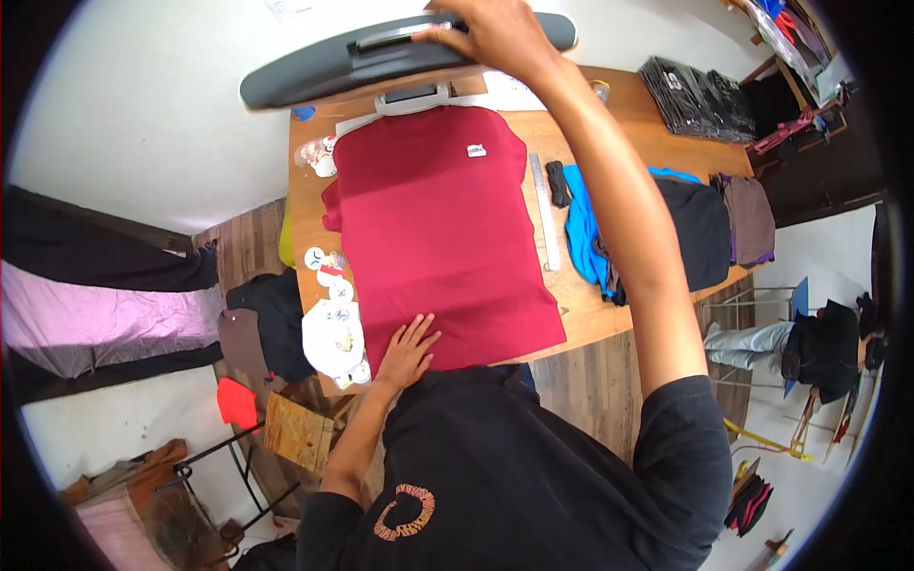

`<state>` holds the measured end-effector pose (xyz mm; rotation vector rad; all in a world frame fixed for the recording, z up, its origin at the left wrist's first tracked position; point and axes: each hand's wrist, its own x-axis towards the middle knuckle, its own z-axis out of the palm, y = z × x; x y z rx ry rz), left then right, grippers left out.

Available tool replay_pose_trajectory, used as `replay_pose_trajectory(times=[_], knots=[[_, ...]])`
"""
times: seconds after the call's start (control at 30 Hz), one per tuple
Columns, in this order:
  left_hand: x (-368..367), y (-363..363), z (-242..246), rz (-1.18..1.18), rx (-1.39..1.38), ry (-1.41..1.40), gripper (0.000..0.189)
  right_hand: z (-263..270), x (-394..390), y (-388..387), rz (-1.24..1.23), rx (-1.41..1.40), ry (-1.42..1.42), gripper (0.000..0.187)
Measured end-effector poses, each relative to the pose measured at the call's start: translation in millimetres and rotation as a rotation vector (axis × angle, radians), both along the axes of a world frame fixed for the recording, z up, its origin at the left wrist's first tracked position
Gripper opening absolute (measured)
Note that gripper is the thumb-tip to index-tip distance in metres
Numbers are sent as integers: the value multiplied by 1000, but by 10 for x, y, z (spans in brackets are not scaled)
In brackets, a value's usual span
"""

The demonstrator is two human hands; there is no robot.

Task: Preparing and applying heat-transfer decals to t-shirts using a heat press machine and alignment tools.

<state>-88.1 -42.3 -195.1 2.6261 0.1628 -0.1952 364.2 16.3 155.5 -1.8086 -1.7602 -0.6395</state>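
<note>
A dark red T-shirt [443, 235] lies spread over the bed of a heat press, with a small pale patch [476, 150] at its upper right. The grey upper lid of the heat press [307, 68] is raised beyond the collar. My right hand [493, 36] grips the handle of that lid. Fingers apart, my left hand [408, 353] rests flat on the shirt's near left edge. A steel ruler [545, 214] lies on the table to the right of the shirt, beside a black rolled cloth [558, 184].
Round stickers [341, 291] and a white sheet [332, 339] lie left on the wooden table [621, 132]. Blue [582, 235] and dark folded garments [692, 232] lie right, with plastic-wrapped black garments [696, 100] behind. Another person [821, 350] stands at far right. A wooden stool [296, 428] is lower left.
</note>
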Motion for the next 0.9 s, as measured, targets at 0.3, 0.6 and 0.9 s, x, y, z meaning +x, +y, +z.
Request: replay_pose_trajectory(times=[0.3, 0.6, 0.9], knots=[[430, 276, 1060, 214, -138, -439, 41, -983, -961, -766, -100, 160, -55, 37], [1028, 1068, 2212, 354, 242, -699, 39, -1901, -1551, -1142, -65, 226, -5, 40], [1099, 1220, 1640, 291, 296, -359, 48, -2529, -1770, -1290, -113, 218, -44, 37]])
